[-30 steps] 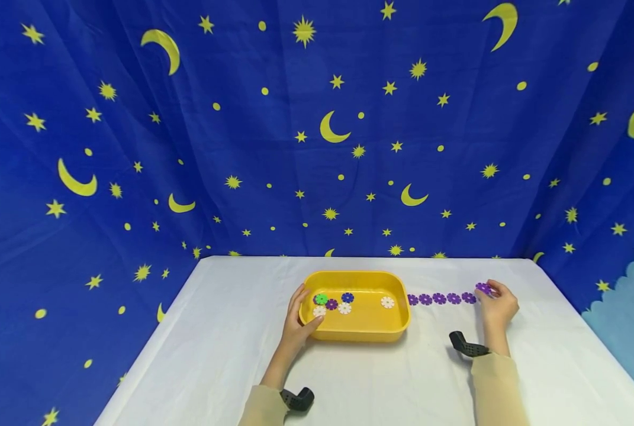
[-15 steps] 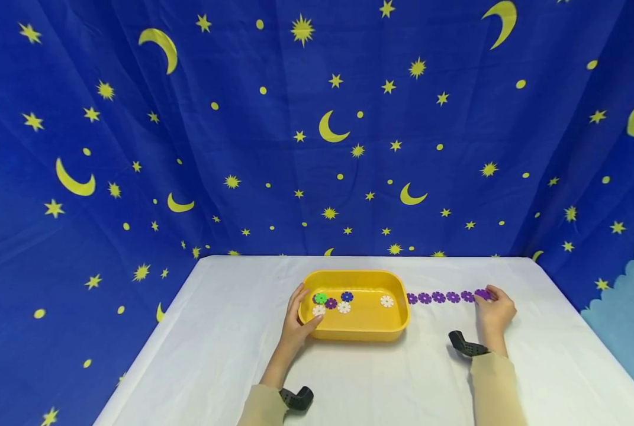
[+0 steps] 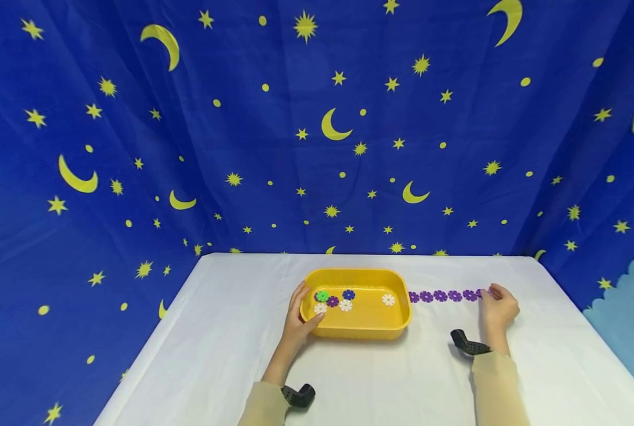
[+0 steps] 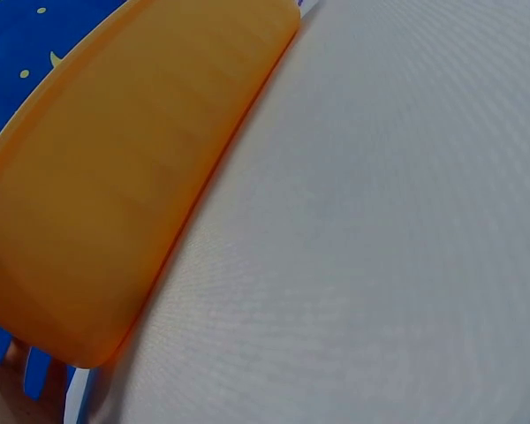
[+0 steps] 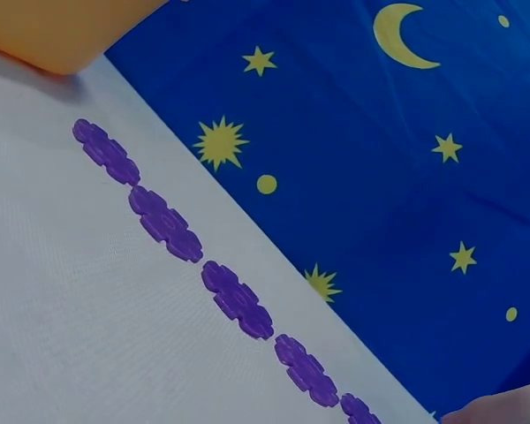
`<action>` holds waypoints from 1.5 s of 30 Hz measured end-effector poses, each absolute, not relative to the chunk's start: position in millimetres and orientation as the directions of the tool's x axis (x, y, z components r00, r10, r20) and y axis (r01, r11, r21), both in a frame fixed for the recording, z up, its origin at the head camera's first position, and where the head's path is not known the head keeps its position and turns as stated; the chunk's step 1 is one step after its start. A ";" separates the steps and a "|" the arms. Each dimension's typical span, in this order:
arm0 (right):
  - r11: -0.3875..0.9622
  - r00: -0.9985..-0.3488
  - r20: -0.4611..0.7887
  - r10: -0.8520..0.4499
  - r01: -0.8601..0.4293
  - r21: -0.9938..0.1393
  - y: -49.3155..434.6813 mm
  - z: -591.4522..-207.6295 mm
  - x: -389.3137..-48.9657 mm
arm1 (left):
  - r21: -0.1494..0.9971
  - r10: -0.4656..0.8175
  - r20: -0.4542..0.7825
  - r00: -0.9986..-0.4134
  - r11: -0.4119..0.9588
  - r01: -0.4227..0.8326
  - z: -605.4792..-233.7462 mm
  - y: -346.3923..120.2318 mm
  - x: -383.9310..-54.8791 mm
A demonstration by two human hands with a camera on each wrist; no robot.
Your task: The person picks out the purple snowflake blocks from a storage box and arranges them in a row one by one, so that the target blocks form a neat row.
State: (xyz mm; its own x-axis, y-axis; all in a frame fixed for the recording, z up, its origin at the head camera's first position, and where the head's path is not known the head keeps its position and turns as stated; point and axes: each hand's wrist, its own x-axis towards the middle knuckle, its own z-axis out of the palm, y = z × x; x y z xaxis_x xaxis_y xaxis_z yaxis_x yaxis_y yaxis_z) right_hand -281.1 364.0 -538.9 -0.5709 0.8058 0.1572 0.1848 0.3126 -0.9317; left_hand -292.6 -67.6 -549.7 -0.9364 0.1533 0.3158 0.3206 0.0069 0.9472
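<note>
Right hand (image 3: pixel 500 310): the purple end disc (image 3: pixel 479 293) appears to be pinched between thumb and fingertips, most of it being covered by them.
Left hand (image 3: pixel 294 327): the yellow tray (image 3: pixel 359 334) is gripped at its near-left corner, with the thumb hooked over the rim.
Purple row (image 3: pixel 440 296): five more discs are laid flat on the white cloth (image 3: pixel 396 378), strung leftward from the right-hand pinch towards the tray, neighbours touching or nearly so.
Disc look: an even purple, with notched, petal-like edges and a small marked centre.
Tray contents: just right of the left-hand grip, a green disc (image 3: pixel 323 297), a blue disc (image 3: pixel 348 294) and others in white and purple are scattered.
Step in hand: by judgement, the end disc is being set in line.
Next move: fine alignment with its neighbour seems called for, then a straight upward release, so that the row is not nudged.
</note>
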 end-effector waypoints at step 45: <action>0.285 -0.707 0.322 0.630 -0.176 -0.942 268.9 -471.7 -297.2 | 0.953 0.170 0.281 -0.944 0.068 0.296 -516.6 -68.2 -273.8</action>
